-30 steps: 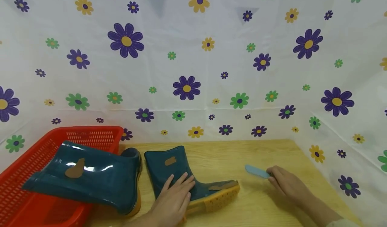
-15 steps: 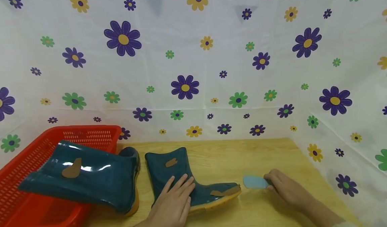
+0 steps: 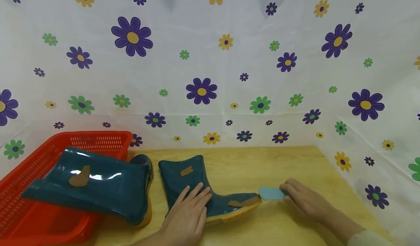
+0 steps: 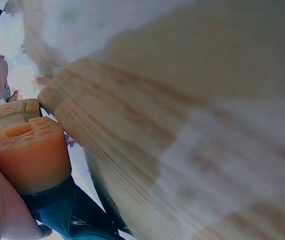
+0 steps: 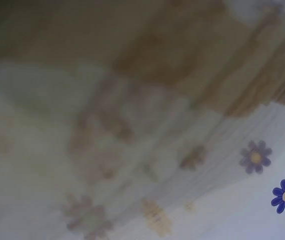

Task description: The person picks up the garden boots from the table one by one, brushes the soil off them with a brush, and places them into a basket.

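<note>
A dark teal rubber boot with a yellow sole lies on its side on the table, toe to the right. Brown patches mark its shaft and toe. My left hand rests on the boot around the ankle, fingers extended. In the left wrist view, the boot's orange-looking heel stands beside that hand. My right hand grips one end of a flat light-blue piece with rounded corners. Its free end is right at the boot's toe. In the right wrist view the hand is out of frame.
A second teal boot with a brown patch lies across the rim of a red plastic basket at the left. The wood-look table ends at a white flowered sheet behind and to the right.
My right hand has moved left, bringing the light-blue piece to the boot's toe and turning its broad face up. The boot has rolled, so less of its sole shows. The left hand stays on it.
</note>
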`<state>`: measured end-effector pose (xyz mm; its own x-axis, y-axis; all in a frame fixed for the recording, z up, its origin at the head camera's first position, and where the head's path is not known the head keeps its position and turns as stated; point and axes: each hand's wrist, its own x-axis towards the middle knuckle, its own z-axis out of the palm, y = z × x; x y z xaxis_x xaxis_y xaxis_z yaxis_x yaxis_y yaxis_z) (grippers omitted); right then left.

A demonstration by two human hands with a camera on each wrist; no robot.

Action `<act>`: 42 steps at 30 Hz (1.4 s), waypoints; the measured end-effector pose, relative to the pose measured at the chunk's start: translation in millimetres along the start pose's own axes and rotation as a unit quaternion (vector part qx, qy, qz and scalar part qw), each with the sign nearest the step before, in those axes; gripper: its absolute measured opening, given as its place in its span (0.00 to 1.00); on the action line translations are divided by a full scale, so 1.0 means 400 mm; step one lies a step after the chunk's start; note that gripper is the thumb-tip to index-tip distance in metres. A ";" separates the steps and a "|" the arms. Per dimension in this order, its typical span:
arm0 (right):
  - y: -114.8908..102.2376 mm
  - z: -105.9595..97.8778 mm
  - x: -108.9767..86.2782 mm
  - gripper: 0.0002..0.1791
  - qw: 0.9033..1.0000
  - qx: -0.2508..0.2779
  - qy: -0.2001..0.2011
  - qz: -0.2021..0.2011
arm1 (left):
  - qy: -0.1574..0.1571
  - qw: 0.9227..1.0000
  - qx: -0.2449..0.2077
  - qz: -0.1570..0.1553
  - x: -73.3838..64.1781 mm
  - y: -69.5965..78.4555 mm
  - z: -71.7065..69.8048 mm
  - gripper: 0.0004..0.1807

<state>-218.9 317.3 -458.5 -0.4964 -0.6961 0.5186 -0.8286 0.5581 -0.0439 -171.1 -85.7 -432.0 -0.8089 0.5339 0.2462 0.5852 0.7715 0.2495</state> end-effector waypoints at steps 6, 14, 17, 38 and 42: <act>-0.013 0.023 0.018 0.11 1.000 -0.011 -0.003 -0.009 | 0.008 1.000 0.004 0.001 -0.008 -0.002 0.012 0.20; -0.004 0.025 0.011 0.11 1.000 0.021 0.012 0.004 | 0.011 1.000 0.005 0.009 -0.010 -0.007 0.024 0.21; 0.001 0.014 -0.012 0.10 0.999 0.018 0.016 0.024 | 0.008 1.000 0.003 0.013 -0.012 -0.010 0.026 0.21; -0.032 0.013 0.014 0.17 0.999 -0.008 0.048 0.005 | 0.000 1.000 0.001 0.015 -0.017 -0.018 0.025 0.22; -0.023 0.016 0.015 0.17 0.999 -0.012 0.046 0.001 | -0.004 1.000 0.004 0.013 -0.017 -0.020 0.020 0.22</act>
<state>-215.9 305.3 -460.4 -0.4717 -0.6503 0.5955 -0.8200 0.5719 -0.0250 -170.6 -92.8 -443.2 -0.7945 0.5558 0.2447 0.6048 0.7606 0.2359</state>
